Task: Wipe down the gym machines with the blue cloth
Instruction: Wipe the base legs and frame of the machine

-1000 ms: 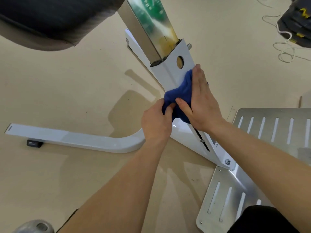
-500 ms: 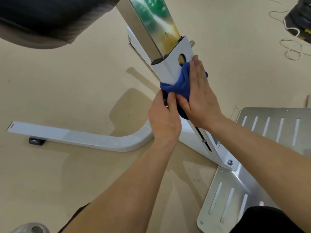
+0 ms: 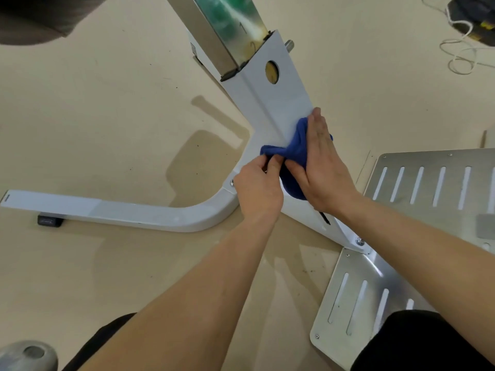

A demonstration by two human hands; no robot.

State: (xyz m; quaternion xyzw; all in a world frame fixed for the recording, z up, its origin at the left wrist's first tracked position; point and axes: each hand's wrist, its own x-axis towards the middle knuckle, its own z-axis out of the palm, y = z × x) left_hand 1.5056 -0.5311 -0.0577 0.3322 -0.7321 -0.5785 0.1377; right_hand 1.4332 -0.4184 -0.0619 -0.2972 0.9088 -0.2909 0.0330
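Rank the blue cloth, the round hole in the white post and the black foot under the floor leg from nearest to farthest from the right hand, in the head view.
1. blue cloth, pressed under the right hand.
2. round hole, higher up the white post.
3. black foot, far left under the floor leg.

The cloth [image 3: 297, 145] is deep blue against the machine's glossy white frame [image 3: 270, 108]. The post [image 3: 203, 30] above is brushed silver, with green and yellow streaks on one face. The footplates [image 3: 428, 159] are pale silver, patterned with rows of parallel slots. The floor [image 3: 107, 116] is plain beige, the rubber foot [image 3: 50, 220] black, the cord [image 3: 452, 22] white.
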